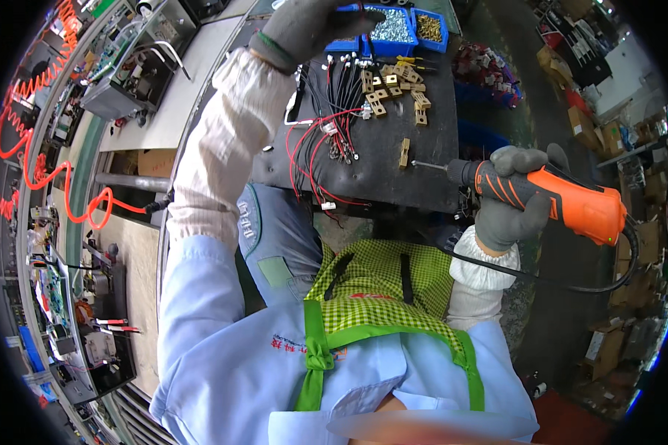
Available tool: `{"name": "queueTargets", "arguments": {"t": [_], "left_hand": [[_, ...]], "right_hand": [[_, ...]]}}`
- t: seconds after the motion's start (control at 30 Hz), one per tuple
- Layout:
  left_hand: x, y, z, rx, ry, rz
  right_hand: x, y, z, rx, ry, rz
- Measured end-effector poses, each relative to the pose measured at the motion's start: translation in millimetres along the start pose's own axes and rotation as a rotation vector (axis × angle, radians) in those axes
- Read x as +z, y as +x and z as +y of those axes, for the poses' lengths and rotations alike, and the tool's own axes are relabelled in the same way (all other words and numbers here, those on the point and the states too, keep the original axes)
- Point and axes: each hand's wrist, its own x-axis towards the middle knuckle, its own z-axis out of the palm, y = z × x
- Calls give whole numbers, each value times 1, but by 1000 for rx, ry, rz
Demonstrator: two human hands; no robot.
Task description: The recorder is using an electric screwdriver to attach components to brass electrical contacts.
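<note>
My left hand [308, 33], in a dark grey glove, reaches over the blue bins at the far edge of the table. Its fingers stretch to the right above a bin of silvery screws [393, 30]; I see nothing held in them. My right hand [501, 219], also gloved, is closed round an orange and black power screwdriver [564, 196]. The tool's long bit points left, its tip just right of a small brass-coloured block [404, 153] standing on the dark table mat [378, 167], apart from it.
Black and red cables [334, 137] with ring ends spread over the table's middle. Several tan blocks [390, 81] lie beyond, beside yellow-handled pliers [416, 63]. A bin of brass screws [429, 28] stands at the back right. The screwdriver's black cord [601, 285] loops near my right forearm.
</note>
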Motion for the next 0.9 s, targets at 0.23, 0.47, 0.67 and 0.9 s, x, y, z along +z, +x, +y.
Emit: {"name": "queueTargets", "arguments": {"t": [0.23, 0.47, 0.67, 0.9], "left_hand": [[27, -26, 25, -960, -1017, 49], [54, -62, 33, -1148, -808, -281], [47, -43, 39, -903, -851, -380], [88, -86, 17, -925, -924, -644]], "right_hand": [[0, 4, -7, -58, -18, -28], [-2, 7, -4, -47, -37, -12], [2, 11, -5, -5, -110, 118], [9, 14, -9, -15, -225, 184]]}}
